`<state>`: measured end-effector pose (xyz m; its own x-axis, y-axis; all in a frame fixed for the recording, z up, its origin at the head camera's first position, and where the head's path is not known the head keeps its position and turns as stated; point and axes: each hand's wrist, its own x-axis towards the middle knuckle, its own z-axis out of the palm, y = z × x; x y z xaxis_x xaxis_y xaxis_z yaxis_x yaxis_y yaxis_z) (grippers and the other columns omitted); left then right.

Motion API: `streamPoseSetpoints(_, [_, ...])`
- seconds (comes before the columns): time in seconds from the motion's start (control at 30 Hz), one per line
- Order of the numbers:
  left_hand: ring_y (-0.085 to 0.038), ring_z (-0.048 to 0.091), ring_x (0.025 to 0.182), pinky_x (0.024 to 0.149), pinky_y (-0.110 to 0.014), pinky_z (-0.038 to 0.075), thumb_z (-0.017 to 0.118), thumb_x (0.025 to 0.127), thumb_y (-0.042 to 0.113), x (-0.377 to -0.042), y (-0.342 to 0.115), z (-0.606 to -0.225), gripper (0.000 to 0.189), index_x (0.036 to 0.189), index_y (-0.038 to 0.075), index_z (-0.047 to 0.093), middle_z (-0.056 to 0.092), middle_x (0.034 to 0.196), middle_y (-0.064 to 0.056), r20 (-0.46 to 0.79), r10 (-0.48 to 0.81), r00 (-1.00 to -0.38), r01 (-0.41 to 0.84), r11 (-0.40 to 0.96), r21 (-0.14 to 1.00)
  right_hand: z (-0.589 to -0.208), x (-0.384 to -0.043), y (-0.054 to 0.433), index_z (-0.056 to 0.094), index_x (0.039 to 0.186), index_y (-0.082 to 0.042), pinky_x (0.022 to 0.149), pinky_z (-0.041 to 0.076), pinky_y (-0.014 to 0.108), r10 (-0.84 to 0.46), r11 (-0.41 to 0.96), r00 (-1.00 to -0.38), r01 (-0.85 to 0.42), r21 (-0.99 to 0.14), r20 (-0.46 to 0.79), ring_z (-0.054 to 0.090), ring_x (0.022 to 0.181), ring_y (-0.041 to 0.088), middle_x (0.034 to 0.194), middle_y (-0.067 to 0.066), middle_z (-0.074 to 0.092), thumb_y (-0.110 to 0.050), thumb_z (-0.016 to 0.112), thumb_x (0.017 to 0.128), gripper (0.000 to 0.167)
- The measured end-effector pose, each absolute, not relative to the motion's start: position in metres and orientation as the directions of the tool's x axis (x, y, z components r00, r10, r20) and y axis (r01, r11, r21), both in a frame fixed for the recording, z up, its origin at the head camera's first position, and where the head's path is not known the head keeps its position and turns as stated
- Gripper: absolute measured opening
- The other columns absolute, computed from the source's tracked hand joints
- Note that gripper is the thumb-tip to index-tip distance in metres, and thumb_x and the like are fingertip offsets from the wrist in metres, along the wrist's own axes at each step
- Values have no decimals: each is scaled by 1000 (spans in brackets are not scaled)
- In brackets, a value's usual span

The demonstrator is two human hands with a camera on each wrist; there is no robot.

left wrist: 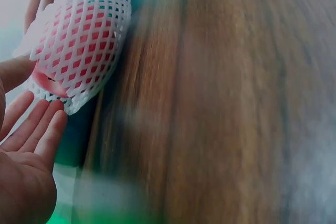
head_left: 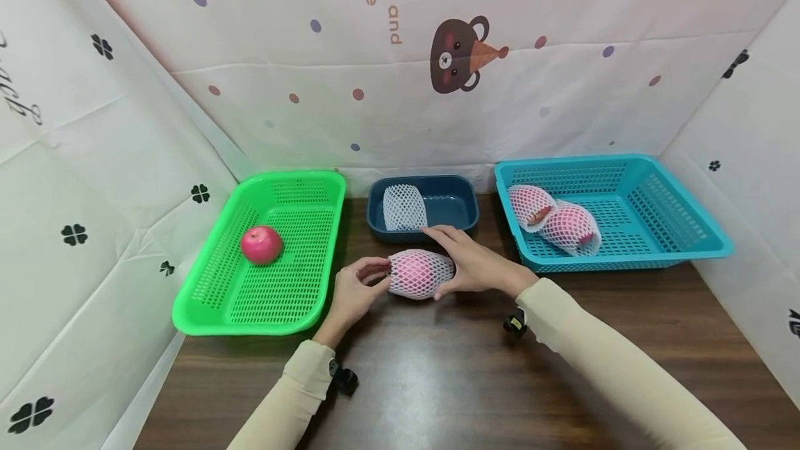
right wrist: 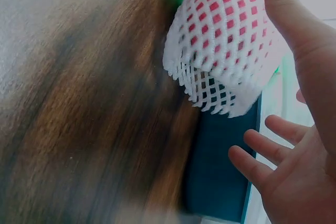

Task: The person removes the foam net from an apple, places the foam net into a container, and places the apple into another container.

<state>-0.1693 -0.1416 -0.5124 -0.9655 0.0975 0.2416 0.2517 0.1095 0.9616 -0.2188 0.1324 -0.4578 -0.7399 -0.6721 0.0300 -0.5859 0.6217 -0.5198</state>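
Observation:
A pinkish-red apple in a white foam net [head_left: 415,273] lies sideways between my hands, just in front of the small blue box. My left hand [head_left: 353,295] pinches the net's left end, its thumb and fingertips right at the rim. In the left wrist view, bare red skin of the apple [left wrist: 50,81] shows at that end. Around the other end curves my right hand [head_left: 476,266], with its thumb along the net. The fingers [right wrist: 252,169] of this hand are spread and stand off from the net. Past the apple, the net's right end hangs loose.
On the left, a green basket [head_left: 328,248] contains a bare red apple [head_left: 262,245]. An empty foam net [head_left: 404,207] lies inside the dark blue box [head_left: 453,211]. Two netted apples [head_left: 569,228] sit in the turquoise basket [head_left: 631,264] at right. Patterned cloth surrounds the wooden table [head_left: 437,380].

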Motion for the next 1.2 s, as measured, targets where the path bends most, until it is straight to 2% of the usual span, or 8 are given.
streamPoseSetpoints(0.27, [-30, 67, 119, 100, -35, 53, 80, 82, -8, -171, -133, -510, 46, 126, -2, 68, 68, 128, -18, 196, 166, -966, 224, 167, 960, -465, -218, 138, 15, 166, -29, 111, 40, 60, -658, 621, -752, -569, -539, 36, 23, 151, 31, 168, 6, 20, -61, 89, 68, 126])
streamPoseSetpoints(0.67, [-30, 61, 127, 105, -43, 49, 81, 79, -2, -176, -123, -511, 71, 146, 2, 56, 60, 142, -18, 199, 269, -942, 291, 365, 884, -466, -208, 146, 15, 166, -25, 111, 39, 63, -667, 609, -739, -614, -502, 94, 22, 152, 37, 170, 8, 15, -52, 94, 67, 129])
streamPoseSetpoints(0.93, [-26, 62, 123, 105, -43, 50, 82, 78, -1, -177, -117, -505, 74, 146, 4, 55, 62, 140, -16, 210, 293, -933, 334, 481, 811, -469, -204, 149, 18, 166, -20, 112, 36, 64, -668, 620, -728, -659, -427, 154, 23, 150, 39, 170, 11, 16, -57, 92, 67, 129])
streamPoseSetpoints(1.2, [-24, 62, 124, 106, -44, 49, 82, 77, -2, -179, -115, -504, 70, 143, 5, 59, 64, 137, -16, 217, 327, -920, 362, 493, 791, -472, -202, 154, 18, 165, -20, 113, 32, 67, -646, 641, -741, -656, -398, 180, 24, 149, 41, 169, 12, 16, -57, 93, 66, 130])
